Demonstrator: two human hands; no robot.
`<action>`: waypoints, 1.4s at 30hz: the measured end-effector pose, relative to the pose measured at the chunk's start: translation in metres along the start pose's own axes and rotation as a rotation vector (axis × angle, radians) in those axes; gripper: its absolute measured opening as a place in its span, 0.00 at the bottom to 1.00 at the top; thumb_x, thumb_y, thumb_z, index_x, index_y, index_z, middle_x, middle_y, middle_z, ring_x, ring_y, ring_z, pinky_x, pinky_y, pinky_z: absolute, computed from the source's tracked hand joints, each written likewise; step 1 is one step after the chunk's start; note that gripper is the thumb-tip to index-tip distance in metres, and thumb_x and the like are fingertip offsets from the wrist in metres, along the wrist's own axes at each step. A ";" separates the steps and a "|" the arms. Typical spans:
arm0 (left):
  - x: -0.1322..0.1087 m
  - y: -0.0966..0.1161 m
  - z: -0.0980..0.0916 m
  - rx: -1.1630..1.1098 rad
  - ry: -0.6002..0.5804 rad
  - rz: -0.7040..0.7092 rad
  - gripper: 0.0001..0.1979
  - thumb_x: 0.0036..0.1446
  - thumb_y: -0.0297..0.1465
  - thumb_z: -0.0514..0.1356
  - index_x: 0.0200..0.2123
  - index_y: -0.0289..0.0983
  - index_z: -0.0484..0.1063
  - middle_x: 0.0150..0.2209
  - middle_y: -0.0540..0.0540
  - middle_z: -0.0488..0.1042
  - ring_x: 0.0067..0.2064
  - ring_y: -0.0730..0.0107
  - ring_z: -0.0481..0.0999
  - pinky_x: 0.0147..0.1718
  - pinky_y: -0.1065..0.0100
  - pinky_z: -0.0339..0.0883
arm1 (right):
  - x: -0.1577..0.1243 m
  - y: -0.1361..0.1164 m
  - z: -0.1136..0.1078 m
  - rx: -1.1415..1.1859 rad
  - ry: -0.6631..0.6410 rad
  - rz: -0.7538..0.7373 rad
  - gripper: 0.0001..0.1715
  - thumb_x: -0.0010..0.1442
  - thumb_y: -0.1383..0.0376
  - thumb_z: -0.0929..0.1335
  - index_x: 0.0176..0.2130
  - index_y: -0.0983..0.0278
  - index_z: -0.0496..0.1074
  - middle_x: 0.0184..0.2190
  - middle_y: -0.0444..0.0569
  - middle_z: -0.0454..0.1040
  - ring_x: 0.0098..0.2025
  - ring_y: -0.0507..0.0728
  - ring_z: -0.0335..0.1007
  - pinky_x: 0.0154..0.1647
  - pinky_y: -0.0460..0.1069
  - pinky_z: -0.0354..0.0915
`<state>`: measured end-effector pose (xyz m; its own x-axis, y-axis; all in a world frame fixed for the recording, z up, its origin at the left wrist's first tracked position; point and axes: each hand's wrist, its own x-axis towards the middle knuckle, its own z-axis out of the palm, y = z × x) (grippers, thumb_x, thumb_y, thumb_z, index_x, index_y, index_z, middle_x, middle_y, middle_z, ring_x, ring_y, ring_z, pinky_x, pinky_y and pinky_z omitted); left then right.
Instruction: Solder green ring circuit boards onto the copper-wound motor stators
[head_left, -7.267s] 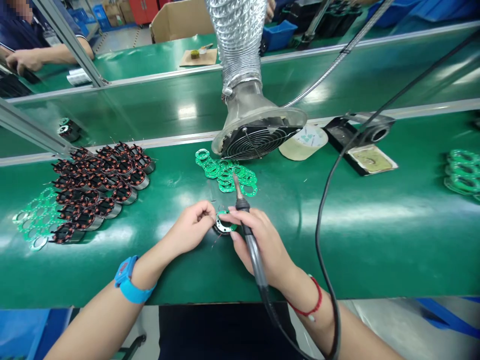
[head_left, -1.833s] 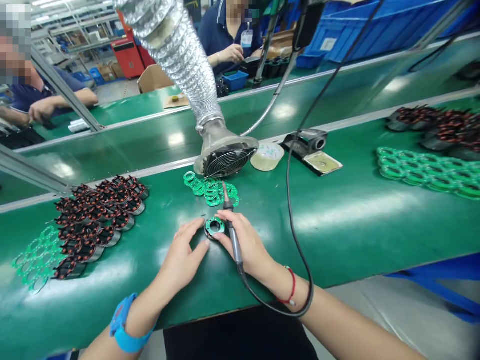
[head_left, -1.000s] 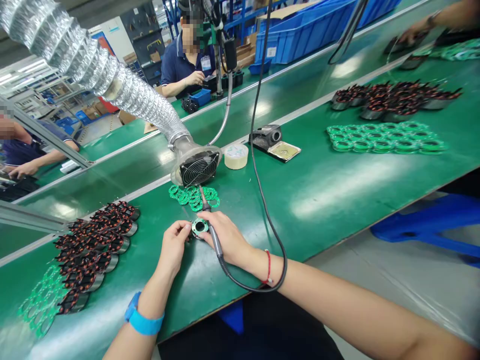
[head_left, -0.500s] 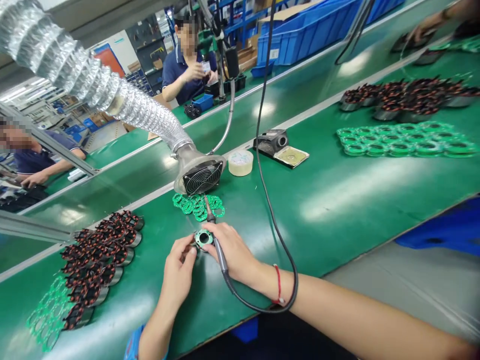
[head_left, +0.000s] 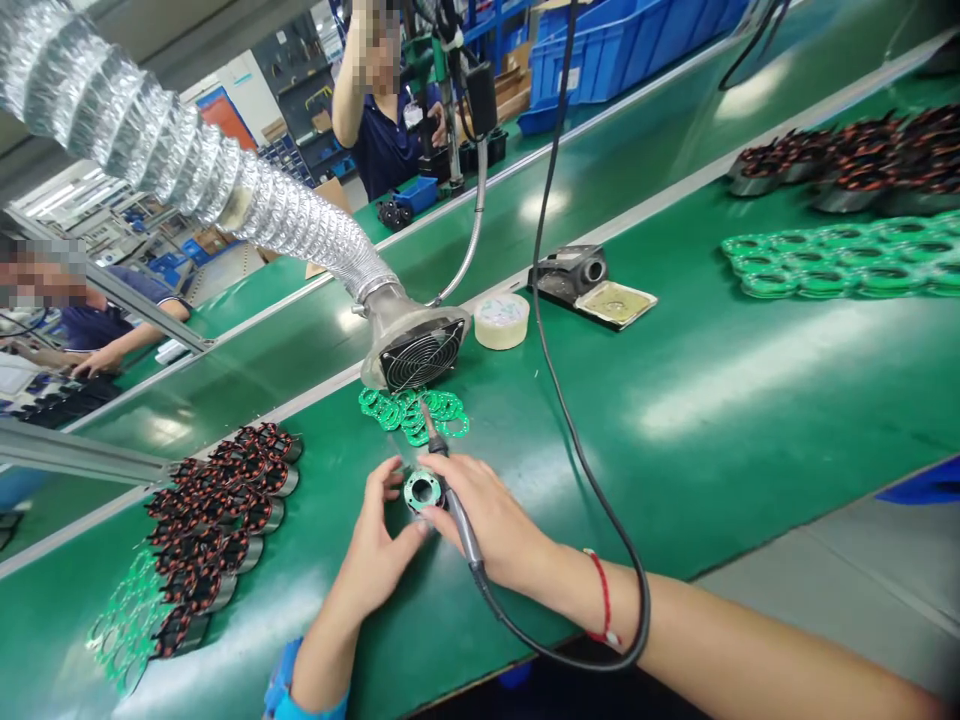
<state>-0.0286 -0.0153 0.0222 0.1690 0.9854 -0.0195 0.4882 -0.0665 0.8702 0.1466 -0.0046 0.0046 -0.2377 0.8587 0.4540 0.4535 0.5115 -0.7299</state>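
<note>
My right hand (head_left: 487, 510) is closed around a soldering iron (head_left: 466, 532), whose tip points away from me toward a fan duct. Its thumb and fingertips also rest against a small motor stator (head_left: 422, 490) topped by a round green circuit board. On the other side of the stator, my left hand (head_left: 379, 550) has its thumb and fingers spread in a curve, close to the part with a gap showing. Just beyond lies a loose pile of green ring boards (head_left: 412, 415). The underside of the stator is hidden.
A silver duct (head_left: 300, 225) ends in a fan grille (head_left: 424, 355) above the boards. Wound stators (head_left: 225, 520) stand in rows at left, more (head_left: 870, 165) at right beside stacked boards (head_left: 847, 262). Tape (head_left: 501, 322) and an iron stand (head_left: 592, 285) sit behind; a cable (head_left: 574, 430) loops down.
My left fingers have loosened and spread away from the stator, while my right hand keeps the iron. The view has shifted, so the bench things appear further right. A co-worker across has raised an arm.
</note>
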 end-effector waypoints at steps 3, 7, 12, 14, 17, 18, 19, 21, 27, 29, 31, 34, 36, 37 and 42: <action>-0.003 0.007 0.008 0.296 -0.058 0.099 0.30 0.52 0.30 0.62 0.59 0.40 0.60 0.57 0.39 0.67 0.58 0.54 0.65 0.57 0.49 0.57 | -0.002 0.005 -0.008 -0.004 0.126 0.003 0.25 0.60 0.67 0.64 0.57 0.60 0.60 0.47 0.54 0.73 0.49 0.62 0.69 0.49 0.61 0.68; 0.011 0.011 -0.006 0.512 0.050 0.095 0.22 0.54 0.30 0.60 0.53 0.38 0.65 0.52 0.38 0.71 0.54 0.55 0.70 0.54 0.50 0.61 | -0.002 0.008 -0.017 0.001 0.210 0.034 0.23 0.62 0.67 0.63 0.56 0.60 0.59 0.47 0.54 0.72 0.49 0.61 0.70 0.48 0.58 0.70; 0.073 0.001 -0.056 0.789 0.325 -0.059 0.23 0.56 0.31 0.59 0.54 0.35 0.62 0.54 0.37 0.70 0.56 0.57 0.69 0.54 0.58 0.62 | 0.000 0.005 -0.015 -0.043 0.172 -0.073 0.24 0.61 0.69 0.62 0.56 0.60 0.60 0.42 0.52 0.74 0.43 0.61 0.72 0.41 0.57 0.71; 0.100 -0.004 -0.068 0.841 0.361 -0.096 0.22 0.56 0.32 0.59 0.54 0.34 0.62 0.53 0.35 0.71 0.54 0.56 0.70 0.52 0.58 0.62 | 0.001 0.006 -0.013 -0.061 0.182 -0.109 0.24 0.61 0.70 0.62 0.57 0.59 0.59 0.42 0.52 0.74 0.42 0.61 0.72 0.41 0.57 0.71; 0.120 -0.007 -0.075 0.925 0.398 -0.151 0.22 0.56 0.31 0.58 0.54 0.34 0.62 0.51 0.34 0.71 0.52 0.54 0.71 0.50 0.59 0.63 | 0.003 0.011 -0.013 -0.076 0.207 -0.113 0.24 0.62 0.70 0.61 0.57 0.58 0.59 0.41 0.51 0.75 0.42 0.61 0.72 0.40 0.57 0.71; 0.119 -0.008 -0.076 0.957 0.417 -0.167 0.23 0.56 0.31 0.58 0.55 0.33 0.61 0.52 0.34 0.70 0.53 0.53 0.70 0.50 0.58 0.62 | 0.003 0.013 -0.015 -0.078 0.213 -0.103 0.23 0.62 0.69 0.61 0.56 0.58 0.59 0.41 0.51 0.74 0.41 0.61 0.72 0.40 0.57 0.71; 0.115 -0.008 -0.078 0.989 0.443 -0.184 0.24 0.56 0.32 0.58 0.55 0.33 0.60 0.52 0.33 0.68 0.54 0.52 0.68 0.50 0.57 0.61 | 0.004 0.015 -0.016 -0.079 0.215 -0.088 0.23 0.62 0.69 0.61 0.56 0.58 0.60 0.41 0.51 0.74 0.41 0.61 0.71 0.40 0.57 0.71; 0.099 -0.009 -0.084 1.058 0.509 -0.231 0.23 0.57 0.34 0.57 0.54 0.30 0.62 0.52 0.30 0.66 0.56 0.46 0.64 0.51 0.51 0.59 | 0.005 0.017 -0.019 -0.080 0.216 -0.056 0.22 0.62 0.68 0.61 0.56 0.59 0.60 0.41 0.52 0.74 0.41 0.61 0.71 0.41 0.57 0.71; 0.053 -0.012 -0.093 1.192 0.510 -0.344 0.12 0.56 0.33 0.58 0.39 0.30 0.73 0.45 0.30 0.68 0.52 0.40 0.62 0.48 0.46 0.57 | 0.004 0.020 -0.021 -0.077 0.162 -0.070 0.19 0.63 0.64 0.62 0.54 0.62 0.62 0.41 0.54 0.74 0.41 0.61 0.72 0.41 0.57 0.70; 0.043 -0.010 -0.083 1.200 0.448 -0.314 0.12 0.56 0.35 0.59 0.38 0.31 0.74 0.45 0.32 0.68 0.51 0.43 0.62 0.47 0.49 0.58 | 0.003 0.023 -0.020 -0.088 0.146 -0.077 0.19 0.63 0.61 0.62 0.53 0.62 0.64 0.43 0.55 0.75 0.43 0.62 0.73 0.42 0.57 0.70; 0.035 -0.004 -0.069 1.193 0.379 -0.260 0.12 0.57 0.37 0.59 0.39 0.34 0.75 0.45 0.35 0.68 0.50 0.48 0.63 0.47 0.52 0.59 | 0.001 0.025 -0.019 -0.105 0.140 -0.040 0.20 0.62 0.56 0.62 0.51 0.61 0.65 0.43 0.55 0.76 0.43 0.63 0.74 0.43 0.59 0.70; 0.022 0.006 -0.048 1.156 0.231 -0.130 0.13 0.57 0.40 0.60 0.38 0.38 0.76 0.43 0.41 0.69 0.49 0.55 0.65 0.45 0.58 0.61 | 0.000 0.025 -0.018 -0.100 0.134 0.077 0.25 0.60 0.47 0.61 0.50 0.58 0.65 0.42 0.55 0.78 0.42 0.65 0.76 0.41 0.60 0.71; 0.016 0.009 -0.041 1.099 0.060 0.080 0.14 0.59 0.41 0.57 0.39 0.38 0.76 0.45 0.39 0.69 0.49 0.54 0.65 0.44 0.58 0.63 | 0.001 0.022 -0.019 -0.089 0.121 0.158 0.28 0.58 0.42 0.60 0.50 0.55 0.65 0.40 0.55 0.79 0.41 0.64 0.76 0.40 0.59 0.71; 0.013 0.008 -0.040 1.066 -0.020 0.189 0.14 0.60 0.40 0.56 0.39 0.37 0.76 0.47 0.38 0.69 0.50 0.54 0.65 0.44 0.58 0.64 | 0.002 0.020 -0.020 -0.097 0.116 0.200 0.28 0.58 0.41 0.60 0.49 0.53 0.65 0.39 0.55 0.79 0.41 0.63 0.77 0.39 0.58 0.70; 0.008 -0.009 -0.048 0.827 -0.156 0.365 0.11 0.62 0.33 0.54 0.45 0.38 0.73 0.55 0.40 0.66 0.54 0.57 0.67 0.52 0.58 0.63 | 0.010 0.014 -0.030 -0.144 0.206 0.299 0.25 0.61 0.44 0.59 0.48 0.56 0.67 0.32 0.54 0.80 0.37 0.62 0.77 0.33 0.54 0.69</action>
<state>-0.0726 0.0005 0.0381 0.5172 0.8531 0.0690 0.8291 -0.5194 0.2069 0.1760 0.0103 0.0148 0.0944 0.9373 0.3356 0.5959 0.2169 -0.7732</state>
